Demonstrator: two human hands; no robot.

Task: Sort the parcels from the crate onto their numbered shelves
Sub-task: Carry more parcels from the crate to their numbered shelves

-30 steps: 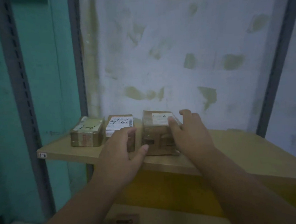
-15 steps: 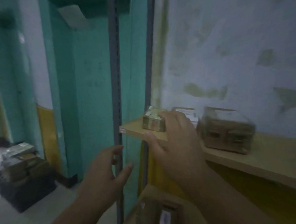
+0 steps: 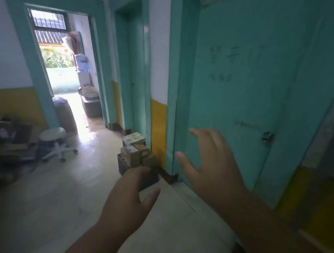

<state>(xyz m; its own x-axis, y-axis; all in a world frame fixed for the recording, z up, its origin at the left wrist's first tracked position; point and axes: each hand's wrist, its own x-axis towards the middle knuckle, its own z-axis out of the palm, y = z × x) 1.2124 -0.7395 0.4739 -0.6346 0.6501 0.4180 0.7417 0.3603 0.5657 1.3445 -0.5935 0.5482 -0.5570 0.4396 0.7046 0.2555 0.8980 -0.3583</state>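
- Crate (image 3: pixel 125 166): dark, on the floor against the base of the yellow-and-teal wall, ahead of the person and slightly left of centre in the head view.
- Parcels (image 3: pixel 137 154): brown and tan boxes heaped in the crate, stacked above its rim; a pale one sits on top at the far end. Labels are too small to read.
- Left hand (image 3: pixel 127 197): raised, palm down, fingers relaxed and slightly bent, thumb out to the right. Holds nothing. Its fingertips overlap the crate's near edge in the picture, but the crate lies well beyond on the floor; no contact.
- Right hand (image 3: pixel 211 162): raised, fingers spread wide, thumb toward the crate. Holds nothing. It lies in front of the teal door (image 3: pixel 248 94), to the right of the crate.
- Key relation: the parcels lie forward and below both hands. The left hand lines up with the crate more directly; the right is offset toward the door.
- The crate's long axis seems to run away from the person, along the wall; the heap follows it.
- Judgement: step in hand is the approach for the next parcel. The person must close the gap and reach down.
- Shelves not in view, so the target shelf cannot be told.
- Risk: the loose heap may shift when one parcel is lifted.
- Also present: white stool (image 3: pixel 54 142) at left, well apart from the crate.
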